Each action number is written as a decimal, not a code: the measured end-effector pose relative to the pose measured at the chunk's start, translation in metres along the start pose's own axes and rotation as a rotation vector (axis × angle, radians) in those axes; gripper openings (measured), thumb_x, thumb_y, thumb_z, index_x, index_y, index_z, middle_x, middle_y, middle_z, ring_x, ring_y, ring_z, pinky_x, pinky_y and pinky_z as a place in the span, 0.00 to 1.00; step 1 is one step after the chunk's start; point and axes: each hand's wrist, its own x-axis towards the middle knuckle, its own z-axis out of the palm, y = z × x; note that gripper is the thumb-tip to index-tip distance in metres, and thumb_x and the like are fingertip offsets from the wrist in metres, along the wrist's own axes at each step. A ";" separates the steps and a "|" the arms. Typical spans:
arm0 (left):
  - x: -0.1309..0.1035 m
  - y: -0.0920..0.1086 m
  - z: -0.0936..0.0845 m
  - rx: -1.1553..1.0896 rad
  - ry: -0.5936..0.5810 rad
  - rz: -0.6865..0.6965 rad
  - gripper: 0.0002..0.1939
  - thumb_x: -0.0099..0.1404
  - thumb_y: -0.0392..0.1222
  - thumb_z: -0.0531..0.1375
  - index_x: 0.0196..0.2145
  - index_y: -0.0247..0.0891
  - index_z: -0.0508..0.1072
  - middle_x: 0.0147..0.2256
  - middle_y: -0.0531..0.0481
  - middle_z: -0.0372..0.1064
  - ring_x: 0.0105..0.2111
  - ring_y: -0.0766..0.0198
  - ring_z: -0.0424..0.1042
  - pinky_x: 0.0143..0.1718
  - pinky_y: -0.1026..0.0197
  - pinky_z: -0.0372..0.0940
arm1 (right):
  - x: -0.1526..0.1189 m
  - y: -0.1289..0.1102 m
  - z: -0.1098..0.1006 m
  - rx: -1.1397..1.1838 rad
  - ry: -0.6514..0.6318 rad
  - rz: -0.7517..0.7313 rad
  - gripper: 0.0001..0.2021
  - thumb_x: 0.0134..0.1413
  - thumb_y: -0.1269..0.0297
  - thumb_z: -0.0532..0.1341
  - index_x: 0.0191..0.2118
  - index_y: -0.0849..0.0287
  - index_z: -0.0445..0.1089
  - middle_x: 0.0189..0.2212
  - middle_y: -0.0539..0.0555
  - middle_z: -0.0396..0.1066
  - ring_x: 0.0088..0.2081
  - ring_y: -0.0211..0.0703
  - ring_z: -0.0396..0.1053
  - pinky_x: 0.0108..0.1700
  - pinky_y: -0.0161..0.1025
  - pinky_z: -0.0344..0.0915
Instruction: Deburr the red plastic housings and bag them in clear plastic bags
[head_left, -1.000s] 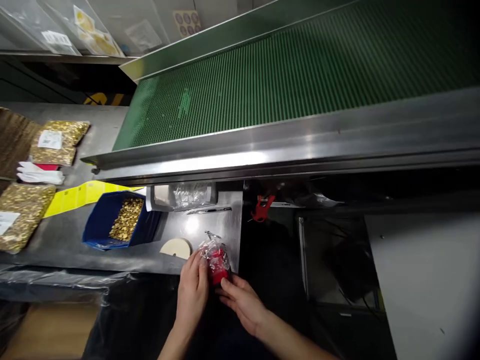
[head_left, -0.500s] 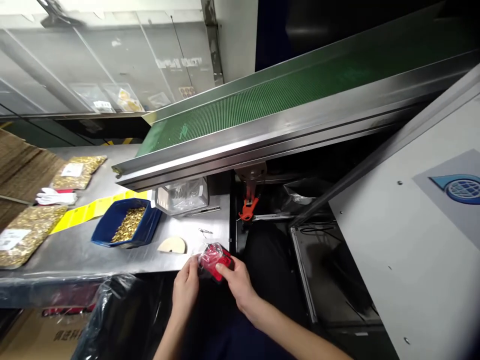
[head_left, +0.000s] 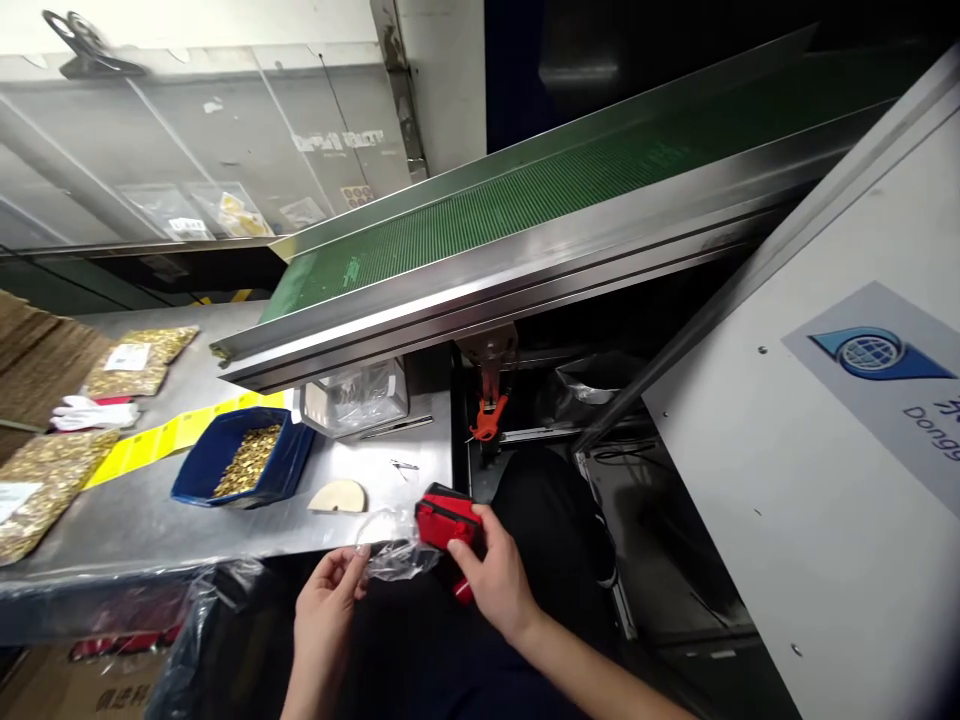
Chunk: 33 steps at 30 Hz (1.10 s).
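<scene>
A small red and black block-shaped item (head_left: pixel 448 516) is gripped between the thumb and fingers of my right hand (head_left: pixel 491 572), at the front edge of the metal table; its exact kind is unclear. My left hand (head_left: pixel 330 590) pinches a clear plastic bag (head_left: pixel 397 545) by its edge. The crumpled bag spreads from those fingertips toward the red item, and I cannot tell whether the two still touch. Another bit of red (head_left: pixel 463 590) shows below my right fingers. Just behind the bag lie a pale half-round disc (head_left: pixel 339 496) and a small metal piece (head_left: pixel 405 465).
A blue bin (head_left: pixel 196 468) of small brass-coloured parts stands on the metal table (head_left: pixel 157 515), beside a clear plastic tray (head_left: pixel 352 400). Filled bags (head_left: pixel 142 362) and white gloves (head_left: pixel 94 413) lie left. A green conveyor (head_left: pixel 450 215) slopes overhead; a white panel (head_left: pixel 750 480) bounds the right.
My left hand has drawn left and down with the clear bag. The red item, formerly covered by the bag, is now out of it or nearly so in my right hand.
</scene>
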 end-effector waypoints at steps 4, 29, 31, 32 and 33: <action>-0.016 0.008 0.004 0.081 -0.020 0.062 0.29 0.48 0.65 0.72 0.31 0.37 0.73 0.22 0.57 0.64 0.21 0.68 0.58 0.21 0.67 0.53 | 0.005 0.011 -0.021 0.250 0.102 0.058 0.23 0.62 0.51 0.64 0.57 0.57 0.66 0.53 0.59 0.76 0.54 0.53 0.73 0.59 0.46 0.68; -0.044 0.014 0.039 0.413 -0.148 0.628 0.06 0.73 0.43 0.57 0.41 0.42 0.74 0.37 0.47 0.75 0.37 0.57 0.75 0.41 0.58 0.68 | -0.009 0.000 -0.018 0.160 -0.004 0.162 0.22 0.64 0.51 0.62 0.58 0.55 0.65 0.53 0.60 0.76 0.53 0.55 0.74 0.59 0.50 0.68; -0.049 0.014 0.044 0.403 -0.228 0.685 0.06 0.74 0.40 0.56 0.42 0.43 0.74 0.36 0.47 0.74 0.36 0.57 0.75 0.39 0.58 0.69 | -0.011 -0.004 -0.016 0.076 0.006 0.149 0.21 0.64 0.52 0.63 0.58 0.54 0.65 0.52 0.58 0.77 0.52 0.53 0.75 0.58 0.47 0.68; -0.051 0.014 0.047 0.388 -0.251 0.714 0.06 0.74 0.39 0.56 0.44 0.43 0.73 0.36 0.46 0.74 0.35 0.57 0.75 0.39 0.58 0.69 | -0.013 -0.005 -0.015 0.009 -0.025 0.139 0.20 0.64 0.53 0.63 0.57 0.53 0.65 0.51 0.57 0.77 0.52 0.52 0.75 0.57 0.45 0.69; -0.053 0.015 0.051 0.369 -0.252 0.743 0.07 0.73 0.38 0.56 0.45 0.43 0.73 0.36 0.46 0.74 0.36 0.57 0.75 0.39 0.57 0.70 | -0.015 -0.007 -0.014 -0.068 -0.075 0.129 0.18 0.65 0.54 0.63 0.56 0.52 0.66 0.50 0.56 0.78 0.51 0.51 0.76 0.56 0.43 0.69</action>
